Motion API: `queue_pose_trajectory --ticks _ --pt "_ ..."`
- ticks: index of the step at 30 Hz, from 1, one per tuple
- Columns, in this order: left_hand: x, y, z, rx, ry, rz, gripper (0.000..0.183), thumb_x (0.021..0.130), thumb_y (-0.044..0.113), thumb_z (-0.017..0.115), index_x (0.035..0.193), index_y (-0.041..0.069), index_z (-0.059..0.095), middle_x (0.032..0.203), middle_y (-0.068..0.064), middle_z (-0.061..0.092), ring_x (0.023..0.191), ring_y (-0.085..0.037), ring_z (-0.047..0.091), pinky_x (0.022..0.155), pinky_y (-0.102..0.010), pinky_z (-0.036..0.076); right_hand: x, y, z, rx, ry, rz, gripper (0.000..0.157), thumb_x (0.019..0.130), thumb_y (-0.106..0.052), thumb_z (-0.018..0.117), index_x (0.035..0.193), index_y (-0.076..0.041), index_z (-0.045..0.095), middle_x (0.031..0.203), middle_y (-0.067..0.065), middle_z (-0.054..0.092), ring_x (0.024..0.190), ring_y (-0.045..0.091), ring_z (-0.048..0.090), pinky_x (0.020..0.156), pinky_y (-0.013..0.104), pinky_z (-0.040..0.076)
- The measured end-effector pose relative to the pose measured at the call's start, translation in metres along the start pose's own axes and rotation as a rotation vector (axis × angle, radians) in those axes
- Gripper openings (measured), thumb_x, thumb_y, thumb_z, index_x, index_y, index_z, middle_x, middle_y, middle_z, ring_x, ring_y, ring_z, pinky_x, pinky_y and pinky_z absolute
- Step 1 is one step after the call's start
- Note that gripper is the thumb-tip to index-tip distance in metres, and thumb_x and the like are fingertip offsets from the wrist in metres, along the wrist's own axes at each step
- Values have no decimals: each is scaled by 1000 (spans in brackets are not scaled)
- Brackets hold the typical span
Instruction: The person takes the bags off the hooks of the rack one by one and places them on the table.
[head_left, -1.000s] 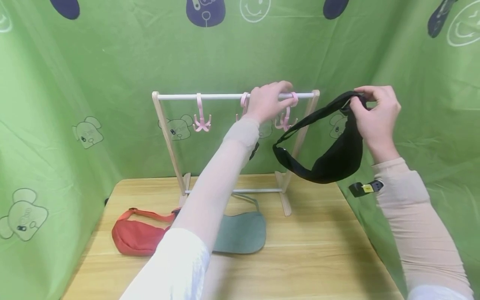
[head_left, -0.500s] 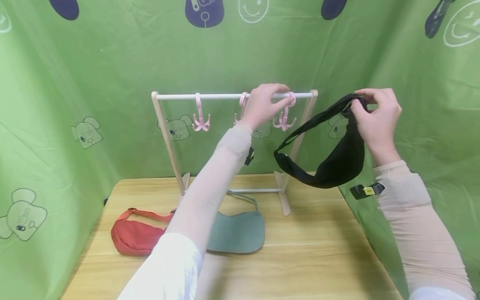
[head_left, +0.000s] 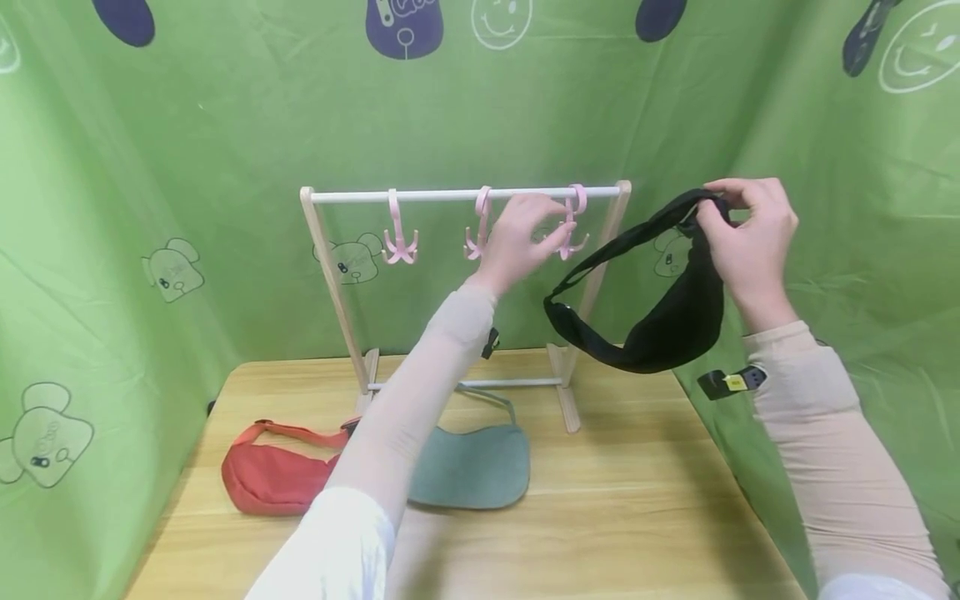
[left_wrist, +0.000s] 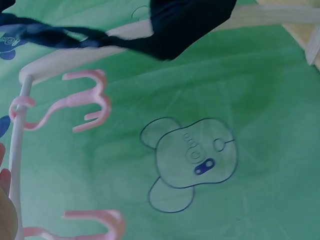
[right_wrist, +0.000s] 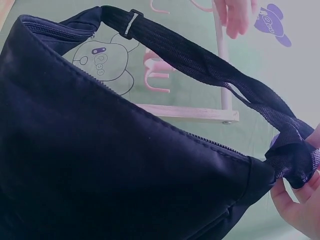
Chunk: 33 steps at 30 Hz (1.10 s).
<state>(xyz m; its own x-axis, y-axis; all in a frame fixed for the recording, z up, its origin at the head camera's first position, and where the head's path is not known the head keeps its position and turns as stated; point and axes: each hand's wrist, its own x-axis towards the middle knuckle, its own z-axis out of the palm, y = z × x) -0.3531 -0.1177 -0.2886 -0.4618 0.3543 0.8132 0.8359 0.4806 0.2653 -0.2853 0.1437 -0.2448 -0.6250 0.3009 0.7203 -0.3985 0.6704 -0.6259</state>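
Note:
My right hand [head_left: 753, 237] pinches a black shoulder bag [head_left: 678, 321] by one end of its strap [right_wrist: 195, 60], right of a small rack [head_left: 611, 225]. The bag hangs in an open loop, its zipper showing in the right wrist view. My left hand [head_left: 517, 237] holds nothing; its thumb and fingers are parted just below the white top bar [head_left: 442, 196]. They overlap the rightmost pink hook [head_left: 576, 243] in the head view. In the left wrist view that hook [left_wrist: 92, 100] hangs from the bar, apart from the hand.
Two more pink hooks, a left one [head_left: 401, 242] and a middle one [head_left: 478, 237], hang on the bar. A red bag [head_left: 273, 479] and a grey-green bag [head_left: 480, 467] lie on the wooden table [head_left: 600, 517], partly behind my left arm. Green patterned cloth [head_left: 225, 125] encloses the table.
My left hand has come down off the top bar by the rightmost hook and shifted slightly left. The right hand keeps its pinch on the black shoulder bag, nearly still.

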Motion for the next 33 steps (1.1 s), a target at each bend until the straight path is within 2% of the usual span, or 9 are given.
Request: queue_pose_trajectory --ticks 2,15,21,25,28,33 --pt "-7 1 4 -13 0 9 24 91 25 68 107 7 69 110 -5 72 113 -19 60 112 -20 32 0 0 0 0 -1 -2 26 86 -17 62 106 -8 74 88 -26 47 87 -9 44 68 9 40" --pt "-48 -4 37 -73 -69 -90 34 90 28 70 118 10 66 122 -5 69 120 -20 59 112 -23 35 -2 -1 0 -4 -17 15 25 87 -18 62 107 -9 75 88 -25 47 87 -8 45 68 8 41" --pt "-62 -3 51 -122 -164 -218 46 89 34 70 130 13 60 135 -1 62 128 -14 54 114 -25 34 -2 -1 0 3 -16 12 25 86 -17 63 106 -9 75 89 -25 47 87 -8 45 68 7 42" --pt "-68 -3 60 -180 -207 -298 50 88 32 72 132 13 57 131 -1 63 118 -13 59 107 -24 42 -2 -1 0 5 -11 2 25 86 -17 63 106 -8 75 89 -26 47 87 -8 45 67 7 42" --pt "-71 -2 65 -234 -217 -340 51 87 30 73 133 14 56 125 -2 65 109 -12 62 102 -29 48 -3 0 0 2 -7 -3 24 86 -16 64 106 -7 75 88 -26 47 87 -9 45 66 7 41" --pt "-74 -1 71 -305 -208 -369 51 87 23 74 134 15 54 120 -2 67 103 -12 65 95 -26 52 -5 1 0 -2 -11 -1 24 86 -13 64 106 -5 74 88 -26 47 86 -9 45 66 5 41"
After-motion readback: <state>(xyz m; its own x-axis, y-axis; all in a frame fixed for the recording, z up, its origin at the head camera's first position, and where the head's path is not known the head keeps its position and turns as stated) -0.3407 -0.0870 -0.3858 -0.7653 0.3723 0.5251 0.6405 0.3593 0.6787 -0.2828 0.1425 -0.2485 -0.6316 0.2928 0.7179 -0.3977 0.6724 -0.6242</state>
